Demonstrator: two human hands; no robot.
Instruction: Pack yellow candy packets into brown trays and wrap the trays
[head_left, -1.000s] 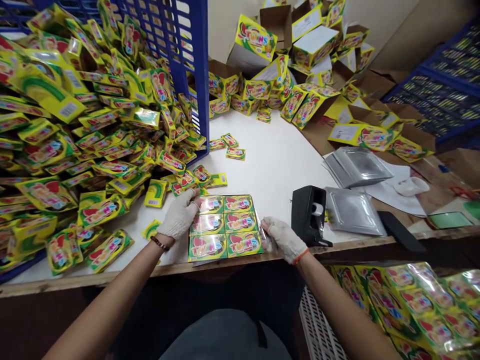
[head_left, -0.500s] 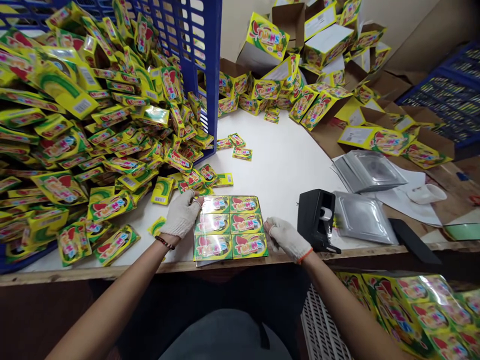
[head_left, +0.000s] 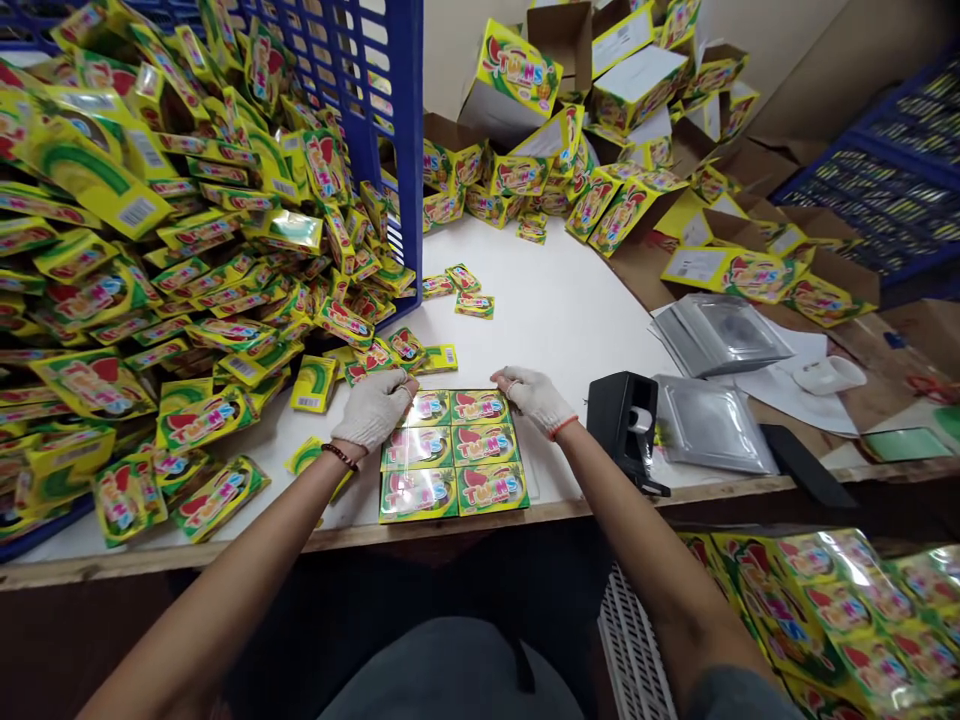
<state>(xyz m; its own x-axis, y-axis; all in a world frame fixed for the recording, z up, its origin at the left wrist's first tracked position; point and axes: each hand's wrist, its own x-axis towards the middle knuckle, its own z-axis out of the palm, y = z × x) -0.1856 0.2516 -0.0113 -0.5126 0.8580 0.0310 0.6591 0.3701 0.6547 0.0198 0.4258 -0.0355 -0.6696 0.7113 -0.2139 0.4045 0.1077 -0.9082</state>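
Observation:
Near the table's front edge lies a block of several small yellow-green TWINS boxes [head_left: 454,455], laid in two columns under a shiny clear plastic lid [head_left: 420,452]. My left hand [head_left: 375,408], in a white knit glove, pinches the lid at the block's far left corner. At the far right corner, my gloved right hand [head_left: 534,400] has thumb and fingers closed on the lid's edge. The fingertips partly hide both corners. Close to the right forearm stands a black tape dispenser [head_left: 611,420].
A blue crate [head_left: 409,150] on the left spills a heap of small boxes [head_left: 97,300]. Stacked clear plastic lids [head_left: 720,335] lie at right beside a tape roll [head_left: 829,375]. Open display cartons [head_left: 517,70] pile up at the back. Packed blocks [head_left: 817,610] sit below, right.
My right hand has moved from the block's right side up to its far right corner. My left hand stays at the far left corner. The lid now sits squarer over the boxes.

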